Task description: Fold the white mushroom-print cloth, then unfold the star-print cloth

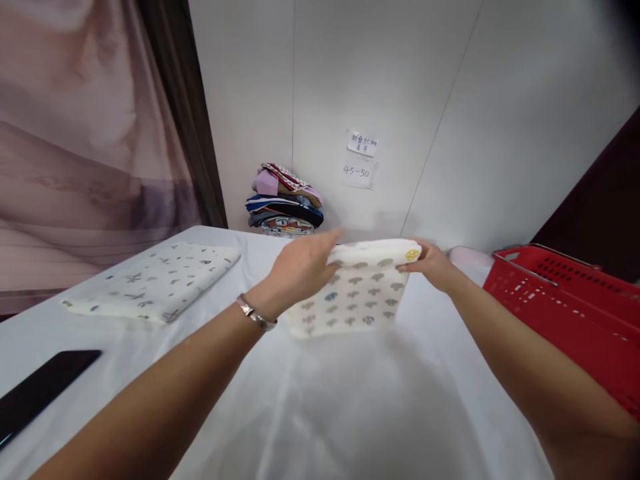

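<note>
A white cloth (357,290) with rows of small printed shapes, folded into layers, hangs between my two hands above the white-covered table. My left hand (307,263), with a silver bracelet at the wrist, grips its upper left corner. At the upper right corner, beside a yellow round print, my right hand (433,265) pinches the fold between thumb and fingers. The cloth's lower edge is blurred, so I cannot tell whether it touches the table. Left of it, a second folded white cloth (155,280) with scattered dark prints lies flat.
Against the wall stands a stack of folded clothes (285,200). A red plastic basket (565,320) is on the right, with a pale pink object (470,256) behind it. A black flat device (47,387) lies at the left front. Pink curtains (85,147) hang at left.
</note>
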{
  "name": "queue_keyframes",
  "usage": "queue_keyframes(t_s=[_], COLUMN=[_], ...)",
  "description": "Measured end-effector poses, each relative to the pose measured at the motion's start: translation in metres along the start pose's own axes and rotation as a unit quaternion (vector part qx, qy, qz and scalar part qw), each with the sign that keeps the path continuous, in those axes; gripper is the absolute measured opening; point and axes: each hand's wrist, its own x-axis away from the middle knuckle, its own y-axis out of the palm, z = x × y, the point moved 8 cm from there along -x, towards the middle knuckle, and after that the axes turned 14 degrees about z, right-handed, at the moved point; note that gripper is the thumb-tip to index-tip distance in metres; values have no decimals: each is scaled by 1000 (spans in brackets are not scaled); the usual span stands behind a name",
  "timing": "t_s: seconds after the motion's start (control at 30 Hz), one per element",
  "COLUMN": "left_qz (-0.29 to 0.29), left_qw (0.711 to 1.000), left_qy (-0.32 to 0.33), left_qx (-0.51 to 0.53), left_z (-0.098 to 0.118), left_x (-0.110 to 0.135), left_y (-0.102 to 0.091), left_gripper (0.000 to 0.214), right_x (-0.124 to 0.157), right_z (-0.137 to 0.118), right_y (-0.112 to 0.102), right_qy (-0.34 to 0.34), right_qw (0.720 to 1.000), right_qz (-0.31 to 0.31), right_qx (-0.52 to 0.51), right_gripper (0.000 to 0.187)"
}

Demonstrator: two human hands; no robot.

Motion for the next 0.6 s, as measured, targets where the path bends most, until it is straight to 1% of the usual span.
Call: queue_keyframes(t_s=[0.07,0.1,0.13,0.17,0.2,0.23,0.27,0.3,0.37,0.4,0.43,0.5,0.6], left_qz=[52,70,77,74,59,35,4,-27,-76,-96,-104,-108,-116], left_qw=[996,993,990,989,988,989,990,991,991,989,989,990,989], left_qy=[44,59,71,80,87,94,99,105,107,112,108,94,85], left_qx=[-56,-76,-92,-103,-111,-111,-100,-81,-39,-18,-9,-3,18], left_z=[9,12,14,15,16,15,15,15,16,18,18,17,18], left_x=[-6,-4,3,15,31,51,75,100,149,170,185,201,202], left_y=[-22,-27,-27,-22,-11,5,23,43,78,92,102,110,105], left_gripper=[61,60,58,54,50,45,42,40,37,36,37,39,38], right_x=[1,7,16,28,42,58,74,91,127,143,156,172,179], right_z=[-25,-31,-32,-28,-17,-1,21,47,98,115,126,135,131], right_y=[-8,-8,-6,-1,6,15,25,37,61,68,70,70,64], right_qy=[-99,-143,-181,-212,-235,-247,-240,-224,-189,-192,-202,-232,-249], right_qw=[991,982,972,962,954,947,945,944,936,929,927,924,930], right_qz=[76,100,114,120,115,102,79,36,-78,-114,-116,-114,-103], right_qx=[48,73,99,122,148,176,207,239,288,295,295,281,250], right_gripper=[51,49,46,43,40,38,36,35,30,27,26,29,38])
